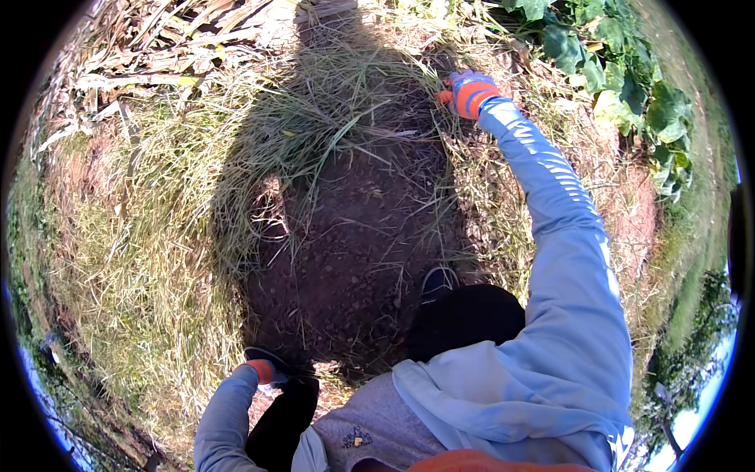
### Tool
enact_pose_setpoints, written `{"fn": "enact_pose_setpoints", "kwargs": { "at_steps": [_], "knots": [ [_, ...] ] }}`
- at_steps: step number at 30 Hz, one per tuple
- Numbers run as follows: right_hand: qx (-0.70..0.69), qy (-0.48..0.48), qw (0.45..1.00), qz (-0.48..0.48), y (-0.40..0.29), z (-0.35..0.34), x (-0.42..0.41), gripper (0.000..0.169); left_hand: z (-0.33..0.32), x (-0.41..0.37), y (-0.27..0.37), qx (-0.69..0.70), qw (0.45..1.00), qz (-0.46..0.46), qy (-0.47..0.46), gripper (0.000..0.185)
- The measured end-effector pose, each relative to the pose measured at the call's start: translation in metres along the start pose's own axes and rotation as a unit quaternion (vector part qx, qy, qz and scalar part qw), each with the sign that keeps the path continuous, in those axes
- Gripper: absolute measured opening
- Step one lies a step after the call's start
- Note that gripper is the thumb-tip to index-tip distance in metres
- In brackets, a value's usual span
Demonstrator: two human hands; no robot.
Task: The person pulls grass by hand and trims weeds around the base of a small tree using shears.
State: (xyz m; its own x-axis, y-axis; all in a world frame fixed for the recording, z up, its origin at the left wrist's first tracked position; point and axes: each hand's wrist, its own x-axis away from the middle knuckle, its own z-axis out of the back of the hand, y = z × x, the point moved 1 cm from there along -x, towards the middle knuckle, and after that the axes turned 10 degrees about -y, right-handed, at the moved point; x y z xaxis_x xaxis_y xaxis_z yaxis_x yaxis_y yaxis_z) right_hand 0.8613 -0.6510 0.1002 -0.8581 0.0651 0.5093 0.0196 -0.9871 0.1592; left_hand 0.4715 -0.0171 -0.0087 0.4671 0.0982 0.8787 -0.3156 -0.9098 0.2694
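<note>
My right hand (pixel 466 91), in an orange and grey-blue work glove, reaches out at the upper right to the edge of a heap of cut green grass (pixel 324 112). Its fingers are partly hidden among the stems, so whether they grip any cannot be told. My left hand (pixel 265 374), in a matching glove, is low at the left beside my leg and shoe; its fingers are mostly hidden. Between the grass and my feet lies bare dark soil (pixel 354 230) in my shadow.
Dry corn-like stalks and leaves (pixel 206 35) lie at the upper left. Leafy green plants (pixel 625 71) grow at the upper right. Yellowish dry grass (pixel 159 283) covers the ground at the left. My shoes (pixel 439 280) stand on the soil's near side.
</note>
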Motion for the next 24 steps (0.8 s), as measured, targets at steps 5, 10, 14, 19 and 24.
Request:
{"fn": "enact_pose_setpoints", "kwargs": {
  "at_steps": [5, 10, 14, 19, 24],
  "knots": [
    [-0.048, 0.018, 0.999, 0.019, -0.034, -0.004, -0.028, 0.034, 0.012, 0.031, 0.016, -0.024, 0.999, 0.015, 0.025, 0.056],
    [-0.161, 0.021, 0.976, 0.142, -0.035, -0.036, -0.035, 0.033, 0.011, 0.038, 0.022, -0.02, 0.999, 0.032, 0.019, 0.037],
    [-0.395, -0.043, 0.907, 0.137, -0.005, -0.126, -0.044, 0.044, 0.03, 0.046, 0.033, -0.03, 0.999, 0.024, -0.003, 0.038],
    [-0.388, -0.087, 0.887, 0.235, -0.032, -0.112, 0.003, 0.038, 0.008, 0.032, 0.019, -0.022, 0.999, 0.025, 0.024, 0.041],
    [-0.199, -0.057, 0.977, 0.061, -0.025, -0.031, 0.014, 0.04, 0.013, 0.028, 0.019, -0.022, 0.999, 0.019, 0.021, 0.048]
  ]
}}
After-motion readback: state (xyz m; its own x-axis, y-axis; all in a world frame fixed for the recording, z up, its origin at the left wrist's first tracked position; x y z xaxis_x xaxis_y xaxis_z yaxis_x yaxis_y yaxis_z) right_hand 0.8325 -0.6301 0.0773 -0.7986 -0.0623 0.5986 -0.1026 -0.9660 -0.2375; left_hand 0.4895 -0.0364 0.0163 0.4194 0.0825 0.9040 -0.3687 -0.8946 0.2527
